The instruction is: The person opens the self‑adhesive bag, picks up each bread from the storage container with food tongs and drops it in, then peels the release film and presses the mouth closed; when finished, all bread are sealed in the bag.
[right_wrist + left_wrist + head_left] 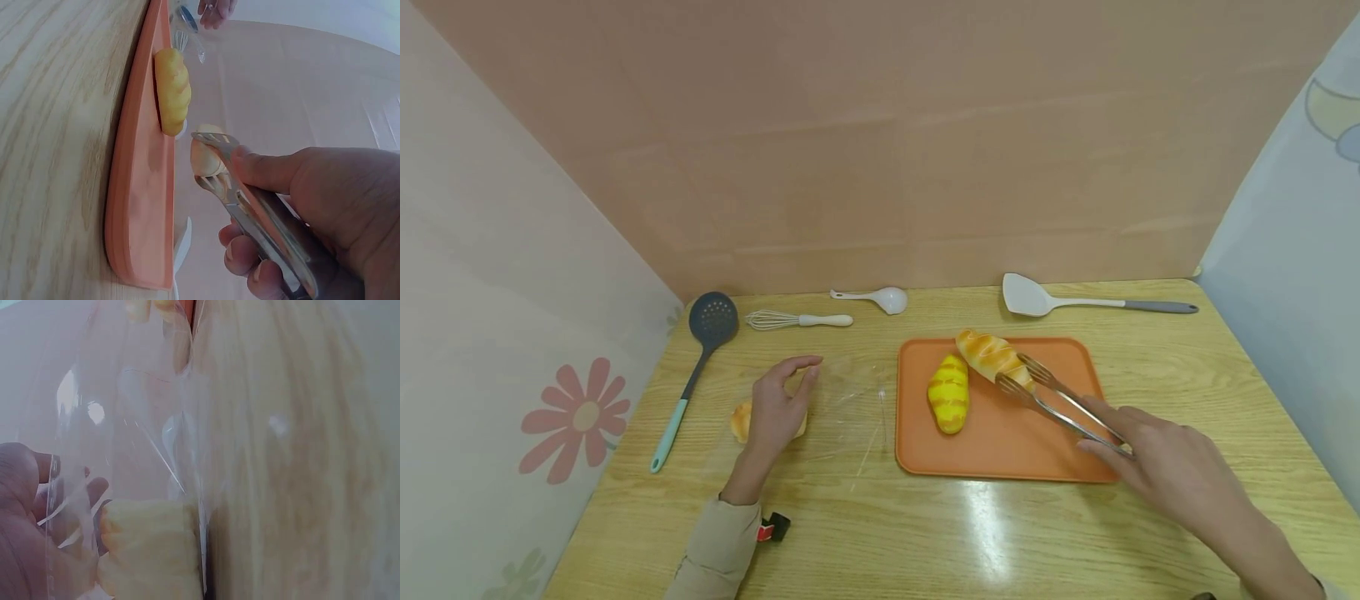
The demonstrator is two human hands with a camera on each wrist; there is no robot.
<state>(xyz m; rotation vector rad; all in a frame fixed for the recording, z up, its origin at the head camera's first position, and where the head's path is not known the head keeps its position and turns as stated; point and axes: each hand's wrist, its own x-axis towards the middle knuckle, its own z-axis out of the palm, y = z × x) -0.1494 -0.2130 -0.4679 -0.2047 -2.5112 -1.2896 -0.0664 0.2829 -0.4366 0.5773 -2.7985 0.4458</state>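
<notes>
The right hand (1183,467) grips metal tongs (1063,420), thumb along one arm and fingers curled round the other, and the tongs stand narrow, their slotted tips closed on the near end of the long bread (988,354). That bread hangs above the far part of the orange tray (1030,454), lifted clear of its surface in the right wrist view and set slantwise in the head view. It is long and tapered, golden brown on top and paler along the sides, with slanting ridges and thin creamy lines across the crust. Just beside it, the yellow bread (949,396) rests on the tray: shorter, plump, pointed at both ends, bright lemon yellow with brownish bands across. To the left of the tray, a clear bag (853,408) lies on the wooden table (917,533), glossy and creased, its film showing mainly by highlights. Within it is a bun (742,422), browned at one side and pale cream on its broad face, partly hidden by the left hand (777,410). That hand is bent over the bun at the bag, thumb and forefinger tips near each other; whether they pinch the film I cannot tell. Behind, along the back of the table, lie a dark skimmer (713,321) with a mint handle, a whisk (775,320), a white ladle (891,301) and a white spatula (1028,296) with a grey handle.
</notes>
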